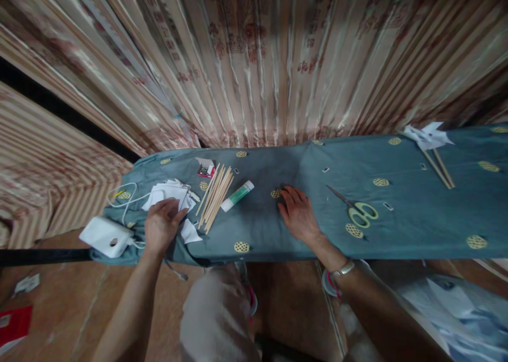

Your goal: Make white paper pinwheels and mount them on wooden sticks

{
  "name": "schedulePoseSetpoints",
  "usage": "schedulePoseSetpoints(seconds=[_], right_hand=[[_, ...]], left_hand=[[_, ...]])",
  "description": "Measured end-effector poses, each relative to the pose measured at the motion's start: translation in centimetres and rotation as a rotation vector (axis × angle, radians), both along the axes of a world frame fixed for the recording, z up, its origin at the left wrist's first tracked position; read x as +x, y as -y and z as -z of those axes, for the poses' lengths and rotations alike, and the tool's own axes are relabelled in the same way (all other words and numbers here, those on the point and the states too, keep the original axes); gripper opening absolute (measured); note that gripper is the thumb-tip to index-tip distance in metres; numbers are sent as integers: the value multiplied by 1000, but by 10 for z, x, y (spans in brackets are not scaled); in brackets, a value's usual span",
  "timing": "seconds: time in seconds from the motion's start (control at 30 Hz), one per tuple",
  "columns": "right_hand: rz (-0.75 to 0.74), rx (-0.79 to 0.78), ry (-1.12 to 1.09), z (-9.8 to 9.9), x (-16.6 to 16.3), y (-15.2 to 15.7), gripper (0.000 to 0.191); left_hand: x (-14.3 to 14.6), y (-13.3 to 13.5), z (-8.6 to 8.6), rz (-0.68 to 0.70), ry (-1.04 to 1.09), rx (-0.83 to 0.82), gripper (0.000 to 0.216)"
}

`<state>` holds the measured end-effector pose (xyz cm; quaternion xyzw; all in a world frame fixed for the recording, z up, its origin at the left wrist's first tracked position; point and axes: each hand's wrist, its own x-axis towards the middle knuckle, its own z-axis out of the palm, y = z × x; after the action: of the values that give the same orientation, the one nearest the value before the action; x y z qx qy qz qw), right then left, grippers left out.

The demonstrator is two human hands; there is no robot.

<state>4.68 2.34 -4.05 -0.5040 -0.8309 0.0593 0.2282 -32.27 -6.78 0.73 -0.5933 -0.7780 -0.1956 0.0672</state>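
My left hand (161, 224) rests at the near edge of a pile of white paper pieces (170, 190). Its fingers are bent over the paper, with the thumb apart from them. My right hand (297, 214) lies flat on the cloth, fingers stretched out and holding nothing. Between the hands are a bundle of thin wooden sticks (216, 198) and a green and white glue tube (237, 196). A small open box of metal pins (206, 168) stands behind the sticks. Right of my right hand lie scissors (359, 211) with green handles, their blades pointing away.
A blue-green cloth with a pineapple print (420, 219) covers the long table. Paper pinwheels on sticks (431, 139) lie at the far right. A white power bank (107, 236) with a white cable sits at the left end. Striped curtains (257, 60) hang along the back edge.
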Motion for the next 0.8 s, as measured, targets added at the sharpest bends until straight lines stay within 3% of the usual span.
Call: schedulePoseSetpoints(seconds=[0.37,0.6,0.8], right_hand=[[14,-27,-3,-3,0,1,38],[1,-53,-7,-5,0,1,40],[-2,-64,-21,-7,0,1,40]], left_hand=[[-2,16,-10,-47,41,-88,41],[3,11,-15,-99,-120,-137,45],[-4,11,-14,4,-172,-159,43]])
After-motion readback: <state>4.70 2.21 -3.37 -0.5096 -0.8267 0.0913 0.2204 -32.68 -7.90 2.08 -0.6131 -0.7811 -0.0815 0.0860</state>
